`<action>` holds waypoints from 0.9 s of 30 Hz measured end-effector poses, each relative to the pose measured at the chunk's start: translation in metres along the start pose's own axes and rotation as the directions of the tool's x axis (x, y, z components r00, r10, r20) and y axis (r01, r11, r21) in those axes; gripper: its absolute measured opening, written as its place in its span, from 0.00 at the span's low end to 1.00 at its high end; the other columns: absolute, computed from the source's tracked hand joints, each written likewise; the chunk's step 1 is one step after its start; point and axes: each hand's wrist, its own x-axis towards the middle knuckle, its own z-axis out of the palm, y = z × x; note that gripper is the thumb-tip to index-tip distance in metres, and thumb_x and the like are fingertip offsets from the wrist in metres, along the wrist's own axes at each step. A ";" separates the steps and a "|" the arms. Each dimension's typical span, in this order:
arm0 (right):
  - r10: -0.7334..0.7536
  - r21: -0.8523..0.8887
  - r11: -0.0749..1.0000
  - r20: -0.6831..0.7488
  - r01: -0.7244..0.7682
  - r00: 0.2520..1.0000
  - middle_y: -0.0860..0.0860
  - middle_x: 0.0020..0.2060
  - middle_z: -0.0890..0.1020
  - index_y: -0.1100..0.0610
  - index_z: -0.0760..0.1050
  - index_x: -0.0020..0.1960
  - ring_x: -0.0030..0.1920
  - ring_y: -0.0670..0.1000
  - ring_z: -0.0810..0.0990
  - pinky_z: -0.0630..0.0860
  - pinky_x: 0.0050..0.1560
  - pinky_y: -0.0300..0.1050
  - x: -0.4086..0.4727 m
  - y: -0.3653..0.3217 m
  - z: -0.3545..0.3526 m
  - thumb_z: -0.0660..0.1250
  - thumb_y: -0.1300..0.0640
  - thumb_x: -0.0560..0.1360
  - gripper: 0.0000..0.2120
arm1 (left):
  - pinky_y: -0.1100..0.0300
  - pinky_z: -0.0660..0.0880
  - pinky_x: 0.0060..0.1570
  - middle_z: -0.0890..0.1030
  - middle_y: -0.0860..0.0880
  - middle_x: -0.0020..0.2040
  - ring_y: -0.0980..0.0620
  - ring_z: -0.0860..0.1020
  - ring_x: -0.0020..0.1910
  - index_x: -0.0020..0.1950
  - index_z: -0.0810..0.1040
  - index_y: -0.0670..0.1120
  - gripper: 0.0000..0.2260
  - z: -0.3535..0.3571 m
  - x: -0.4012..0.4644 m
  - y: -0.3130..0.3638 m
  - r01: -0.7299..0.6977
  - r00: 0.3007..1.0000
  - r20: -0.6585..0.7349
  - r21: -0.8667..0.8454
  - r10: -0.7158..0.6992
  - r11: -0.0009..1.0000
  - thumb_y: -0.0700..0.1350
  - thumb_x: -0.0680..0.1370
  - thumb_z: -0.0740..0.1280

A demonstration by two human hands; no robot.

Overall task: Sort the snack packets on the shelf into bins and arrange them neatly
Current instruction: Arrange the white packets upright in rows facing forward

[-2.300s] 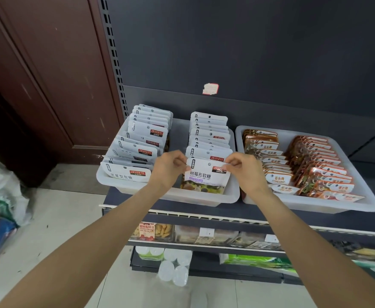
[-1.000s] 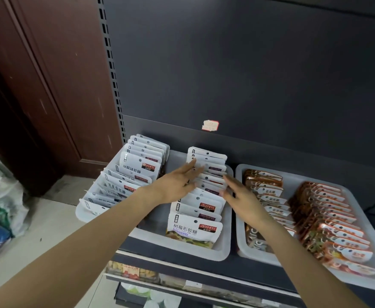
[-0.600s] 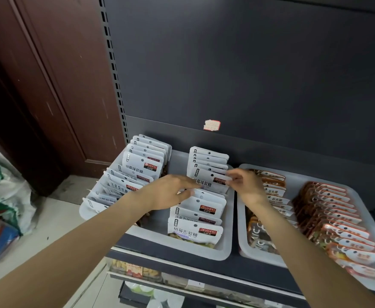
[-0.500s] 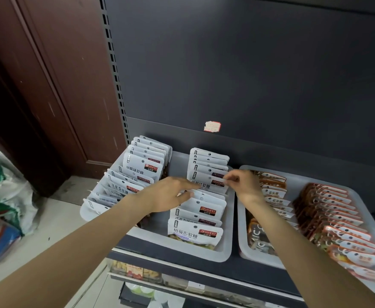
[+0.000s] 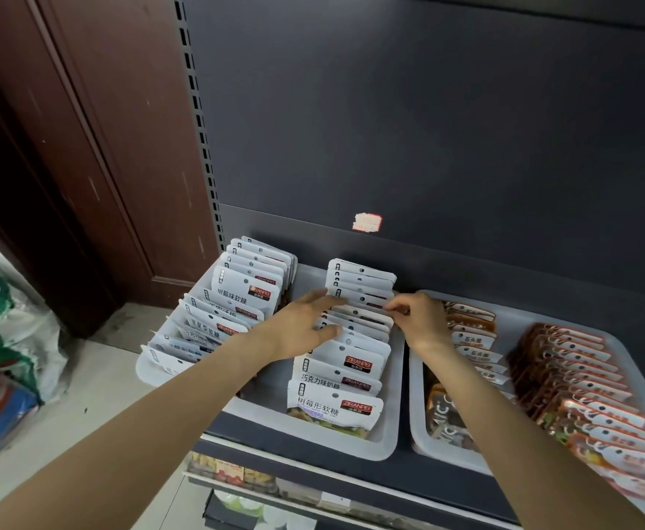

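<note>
A dark shelf point(image 5: 313, 449) carries two pale bins side by side. The left bin point(image 5: 386, 441) holds two rows of white packets: a left row point(image 5: 237, 296) leaning toward the bin's left wall and a right row point(image 5: 351, 361) running front to back. The right bin point(image 5: 416, 415) holds orange packets point(image 5: 581, 388) in rows, with a dark packet point(image 5: 443, 415) lying flat at its front. A dark back panel point(image 5: 428, 128) rises behind, bearing a small red-and-white sticker point(image 5: 367, 222). A brown door point(image 5: 103, 128) stands to the left, with bags point(image 5: 3, 338) on the floor below it.

The white packets carry a red "ZIRANPEI" tag; the front one reads 树莓形软糖, the next 巧克力味奶糖.

The left hand point(image 5: 302, 327) lies against the right row's left edge, fingers nearly straight and spread, touching packet tops mid-row. The right hand point(image 5: 420, 319) pinches the right corner of a mid-row white packet point(image 5: 367, 313) in a narrow grip between thumb and fingertips.
</note>
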 end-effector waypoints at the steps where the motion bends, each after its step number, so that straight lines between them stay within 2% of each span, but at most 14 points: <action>1: -0.003 -0.002 1.000 0.000 0.003 1.000 0.55 0.54 0.82 0.60 0.81 0.55 0.55 0.52 0.79 0.69 0.52 0.35 0.001 0.003 0.000 0.67 0.63 0.76 0.09 | 0.57 0.66 0.65 0.57 0.53 0.77 0.45 0.71 0.66 0.75 0.60 0.58 0.21 0.000 0.000 0.001 0.001 1.000 -0.011 -0.025 -0.001 1.000 0.52 0.81 0.59; 3: 0.001 0.004 1.000 -0.026 -0.001 1.000 0.57 0.57 0.79 0.58 0.78 0.59 0.57 0.54 0.78 0.69 0.54 0.37 0.003 0.007 0.000 0.67 0.62 0.76 0.12 | 0.59 0.68 0.62 0.61 0.53 0.75 0.45 0.73 0.62 0.74 0.62 0.56 0.20 0.000 0.002 0.001 -0.008 1.000 -0.030 -0.047 0.007 0.999 0.51 0.82 0.59; 5: 0.036 0.021 0.999 -0.041 -0.035 0.999 0.57 0.62 0.74 0.56 0.73 0.66 0.62 0.55 0.74 0.69 0.59 0.42 0.005 0.008 0.000 0.65 0.59 0.77 0.17 | 0.59 0.68 0.62 0.63 0.52 0.74 0.45 0.73 0.62 0.73 0.63 0.56 0.19 0.000 0.004 0.000 -0.008 0.999 -0.034 -0.050 0.006 0.999 0.51 0.82 0.59; 7: 0.050 0.093 0.994 0.016 -0.052 0.999 0.56 0.65 0.73 0.57 0.69 0.70 0.66 0.55 0.72 0.68 0.62 0.43 0.007 0.008 0.001 0.62 0.58 0.79 0.19 | 0.60 0.68 0.61 0.66 0.50 0.72 0.46 0.73 0.62 0.73 0.64 0.56 0.18 -0.001 0.008 -0.001 -0.001 0.999 -0.051 -0.056 -0.002 0.998 0.51 0.82 0.58; 10: 0.028 0.160 0.986 0.052 -0.036 0.998 0.55 0.62 0.77 0.59 0.74 0.65 0.63 0.52 0.75 0.67 0.57 0.37 0.007 0.004 0.003 0.60 0.58 0.80 0.14 | 0.58 0.67 0.65 0.67 0.47 0.70 0.47 0.71 0.63 0.74 0.63 0.54 0.19 -0.002 0.014 0.000 0.008 0.992 -0.126 -0.016 -0.010 1.000 0.50 0.82 0.57; 12: 0.014 0.157 0.987 0.062 -0.024 0.998 0.53 0.59 0.80 0.59 0.77 0.61 0.60 0.51 0.76 0.67 0.54 0.36 0.006 0.003 0.003 0.61 0.58 0.80 0.13 | 0.53 0.63 0.70 0.62 0.49 0.74 0.47 0.64 0.71 0.76 0.59 0.53 0.22 -0.004 0.019 0.000 0.004 0.985 -0.173 0.127 0.019 0.992 0.50 0.82 0.57; 14: 0.006 0.165 0.986 0.090 -0.020 0.996 0.52 0.56 0.81 0.59 0.78 0.59 0.56 0.49 0.77 0.67 0.51 0.34 0.003 0.004 0.003 0.62 0.58 0.79 0.12 | 0.52 0.62 0.71 0.61 0.50 0.75 0.48 0.62 0.73 0.76 0.59 0.53 0.21 -0.007 0.023 0.001 -0.015 0.991 -0.126 0.198 0.040 0.980 0.52 0.82 0.56; 16: 0.007 0.197 0.980 0.106 -0.028 0.994 0.52 0.54 0.82 0.59 0.79 0.58 0.53 0.46 0.77 0.69 0.47 0.31 0.002 0.008 0.000 0.63 0.57 0.79 0.12 | 0.54 0.65 0.68 0.67 0.49 0.72 0.48 0.68 0.68 0.73 0.66 0.52 0.18 -0.010 0.023 0.002 -0.012 0.999 -0.031 0.135 0.017 0.991 0.51 0.83 0.55; 17: 0.012 0.220 0.975 0.096 -0.033 0.995 0.52 0.54 0.82 0.59 0.79 0.58 0.53 0.46 0.78 0.70 0.48 0.31 0.003 0.011 -0.001 0.62 0.57 0.79 0.12 | 0.56 0.66 0.67 0.70 0.48 0.70 0.48 0.71 0.66 0.71 0.69 0.52 0.17 -0.011 0.022 0.001 -0.017 1.000 -0.002 0.094 0.018 0.995 0.50 0.83 0.56; 21: 0.025 0.245 0.969 -0.026 -0.018 0.999 0.53 0.59 0.79 0.57 0.75 0.63 0.60 0.50 0.76 0.68 0.55 0.37 0.012 0.017 -0.004 0.62 0.61 0.79 0.14 | 0.65 0.64 0.61 0.74 0.50 0.68 0.50 0.74 0.62 0.68 0.74 0.50 0.15 -0.013 0.011 -0.004 -0.092 0.996 0.015 0.075 0.092 0.993 0.47 0.82 0.58; 24: -0.006 0.265 0.964 0.012 0.002 1.000 0.54 0.63 0.76 0.58 0.72 0.66 0.63 0.51 0.74 0.67 0.58 0.37 0.020 0.012 0.000 0.63 0.62 0.78 0.17 | 0.69 0.64 0.58 0.76 0.51 0.65 0.52 0.74 0.62 0.66 0.76 0.48 0.14 -0.012 0.004 -0.011 -0.151 0.989 0.021 0.076 0.150 0.986 0.45 0.82 0.59; 27: 0.010 0.250 0.968 -0.035 -0.001 0.999 0.56 0.58 0.77 0.59 0.74 0.63 0.57 0.51 0.77 0.70 0.54 0.38 0.031 0.009 0.007 0.66 0.62 0.77 0.15 | 0.71 0.64 0.58 0.78 0.51 0.63 0.53 0.75 0.61 0.65 0.77 0.48 0.13 -0.013 -0.001 -0.016 -0.160 0.987 0.025 0.058 0.159 0.985 0.43 0.82 0.60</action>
